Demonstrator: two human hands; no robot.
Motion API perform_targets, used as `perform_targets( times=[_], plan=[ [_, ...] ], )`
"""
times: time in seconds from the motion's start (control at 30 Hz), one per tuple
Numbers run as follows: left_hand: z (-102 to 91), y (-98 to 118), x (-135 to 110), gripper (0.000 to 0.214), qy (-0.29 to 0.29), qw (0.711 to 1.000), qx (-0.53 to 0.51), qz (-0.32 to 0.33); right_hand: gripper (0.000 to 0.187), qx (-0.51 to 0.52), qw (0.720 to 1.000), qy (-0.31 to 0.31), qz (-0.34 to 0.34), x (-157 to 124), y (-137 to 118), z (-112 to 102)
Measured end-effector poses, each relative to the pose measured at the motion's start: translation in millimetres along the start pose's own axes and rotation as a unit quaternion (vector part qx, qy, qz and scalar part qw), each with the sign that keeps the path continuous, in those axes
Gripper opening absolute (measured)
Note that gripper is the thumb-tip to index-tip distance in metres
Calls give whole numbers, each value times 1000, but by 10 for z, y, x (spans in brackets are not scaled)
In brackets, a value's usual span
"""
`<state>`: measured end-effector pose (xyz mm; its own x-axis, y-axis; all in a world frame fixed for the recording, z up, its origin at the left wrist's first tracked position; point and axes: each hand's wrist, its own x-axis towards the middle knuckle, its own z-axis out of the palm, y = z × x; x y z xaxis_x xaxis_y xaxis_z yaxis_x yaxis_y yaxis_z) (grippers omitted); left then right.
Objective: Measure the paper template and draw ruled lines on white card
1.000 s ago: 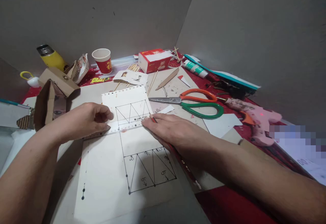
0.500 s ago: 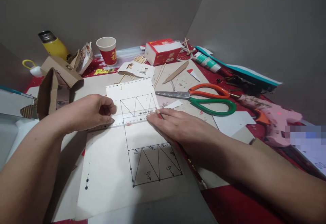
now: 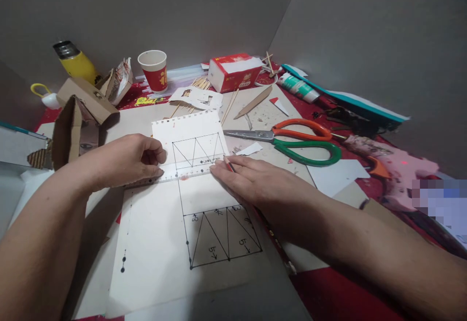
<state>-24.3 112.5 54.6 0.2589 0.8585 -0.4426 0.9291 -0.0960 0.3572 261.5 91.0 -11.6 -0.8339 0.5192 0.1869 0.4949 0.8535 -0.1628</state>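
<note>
On the table lies a white sheet of paper (image 3: 153, 243) with black ruled lines, triangles and handwritten figures. A clear ruler (image 3: 184, 173) crosses it below the upper row of triangles. My left hand (image 3: 134, 160) is at the ruler's left end, thumb pressed on it and fingers curled. At the other end my right hand (image 3: 248, 177) rests with its fingers on the ruler. Under that hand runs a dark pencil with red stripes (image 3: 272, 236), its tip near the right end of the drawn line. The palm hides part of the pencil and the ruler's right end.
Scissors (image 3: 310, 141) with orange and green handles lie right of the paper. Beyond are a red paper cup (image 3: 155, 75), a tissue pack (image 3: 235, 73) and a yellow bottle (image 3: 78, 65). Cardboard pieces (image 3: 78, 131) stand at left, a pink glue gun (image 3: 386, 165) at right.
Both hands, the ruler and the pencil stay in nearly the same place. The view has shifted very slightly.
</note>
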Motion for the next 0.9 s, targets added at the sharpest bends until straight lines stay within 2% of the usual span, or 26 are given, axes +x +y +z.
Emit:
perform_targets(
  times=[0.43,0.9],
  plan=[
    [-14,18,-15,15,-6,1000,6,1,68,2,1000,-18,17,-42,17,101],
    [-23,24,-18,11,-18,1000,-12,18,56,-20,999,-24,13,6,-106,-64]
  ],
)
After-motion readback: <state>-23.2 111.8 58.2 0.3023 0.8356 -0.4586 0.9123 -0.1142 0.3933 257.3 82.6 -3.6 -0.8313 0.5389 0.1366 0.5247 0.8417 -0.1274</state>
